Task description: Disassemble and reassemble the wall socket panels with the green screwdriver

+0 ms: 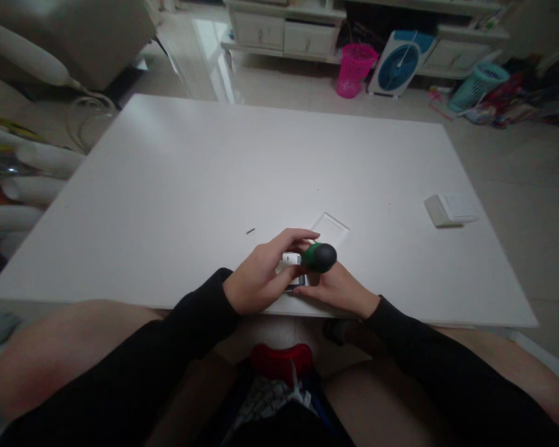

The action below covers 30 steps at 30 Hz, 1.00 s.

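Note:
A screwdriver with a green and black handle points its butt end up toward me. My left hand curls around it, index finger and thumb on either side of the green part. Within that curl sits a small white block, part of a white plastic fitting with a dark edge. My right hand is closed at the fitting's right side, its thumb along the near edge; the handle hides its other fingers. The screwdriver's tip is out of sight. Just beyond my hands lies a flat white square frame.
A small screw lies on the white table, left of my hands. Near the right edge rests a white box-like piece. Past the table stand a pink basket, a blue and white fan and a teal basket.

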Each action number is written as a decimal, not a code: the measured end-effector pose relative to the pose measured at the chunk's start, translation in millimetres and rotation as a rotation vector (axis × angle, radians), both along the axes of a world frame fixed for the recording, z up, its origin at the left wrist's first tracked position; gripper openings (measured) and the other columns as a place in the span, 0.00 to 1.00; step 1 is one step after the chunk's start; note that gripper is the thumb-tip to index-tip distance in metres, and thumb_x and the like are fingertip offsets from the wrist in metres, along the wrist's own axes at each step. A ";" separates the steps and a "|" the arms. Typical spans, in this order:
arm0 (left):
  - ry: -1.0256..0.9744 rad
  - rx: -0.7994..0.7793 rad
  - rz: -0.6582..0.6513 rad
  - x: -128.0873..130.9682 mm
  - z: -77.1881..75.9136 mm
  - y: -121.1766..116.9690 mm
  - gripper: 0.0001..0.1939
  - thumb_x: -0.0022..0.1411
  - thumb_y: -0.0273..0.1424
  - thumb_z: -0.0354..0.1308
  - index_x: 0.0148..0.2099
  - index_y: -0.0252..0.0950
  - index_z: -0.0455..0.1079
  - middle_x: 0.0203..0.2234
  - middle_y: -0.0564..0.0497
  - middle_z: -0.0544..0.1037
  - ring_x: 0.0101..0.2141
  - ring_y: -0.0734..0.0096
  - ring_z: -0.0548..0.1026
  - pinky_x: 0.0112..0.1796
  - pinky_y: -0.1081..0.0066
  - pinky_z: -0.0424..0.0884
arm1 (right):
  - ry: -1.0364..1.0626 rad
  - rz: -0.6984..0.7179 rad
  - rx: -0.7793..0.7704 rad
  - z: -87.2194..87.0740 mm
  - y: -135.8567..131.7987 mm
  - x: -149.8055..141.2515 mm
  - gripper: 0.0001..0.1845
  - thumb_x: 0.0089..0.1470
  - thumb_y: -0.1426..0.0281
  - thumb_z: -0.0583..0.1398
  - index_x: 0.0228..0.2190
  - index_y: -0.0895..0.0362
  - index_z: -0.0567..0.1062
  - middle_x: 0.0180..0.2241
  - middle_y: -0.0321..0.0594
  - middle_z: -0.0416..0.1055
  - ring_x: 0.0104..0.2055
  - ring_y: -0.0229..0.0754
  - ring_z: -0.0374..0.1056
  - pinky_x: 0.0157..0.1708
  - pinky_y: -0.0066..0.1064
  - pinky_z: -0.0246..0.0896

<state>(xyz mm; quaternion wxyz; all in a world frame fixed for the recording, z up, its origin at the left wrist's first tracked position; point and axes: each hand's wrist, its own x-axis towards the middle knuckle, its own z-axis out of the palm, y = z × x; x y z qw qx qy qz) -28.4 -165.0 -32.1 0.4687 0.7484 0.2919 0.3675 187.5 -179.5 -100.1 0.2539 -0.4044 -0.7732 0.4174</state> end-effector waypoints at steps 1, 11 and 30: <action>0.011 0.013 -0.011 0.0 0.3 -0.9 0.24 0.68 0.20 0.54 0.64 0.38 0.61 0.53 0.42 0.77 0.52 0.62 0.77 0.53 0.61 0.74 | 0.009 0.002 0.003 -0.4 0.0 -0.1 0.38 0.53 0.63 0.73 0.62 0.46 0.66 0.60 0.46 0.70 0.63 0.59 0.66 0.63 0.59 0.61; 0.082 0.050 0.037 1.3 -1.0 0.8 0.08 0.70 0.32 0.58 0.49 0.36 0.66 0.43 0.45 0.73 0.45 0.60 0.74 0.49 0.58 0.73 | 0.000 -0.010 -0.011 6.1 0.9 -2.7 0.31 0.53 0.65 0.73 0.56 0.50 0.70 0.55 0.46 0.72 0.57 0.55 0.69 0.57 0.53 0.67; 0.010 -0.048 0.039 0.4 -6.4 -2.3 0.17 0.71 0.29 0.56 0.59 0.37 0.61 0.41 0.46 0.74 0.42 0.64 0.75 0.47 0.61 0.73 | -0.058 -0.024 0.003 2.8 -1.1 -1.2 0.31 0.52 0.63 0.73 0.54 0.51 0.69 0.56 0.48 0.71 0.59 0.57 0.68 0.57 0.57 0.66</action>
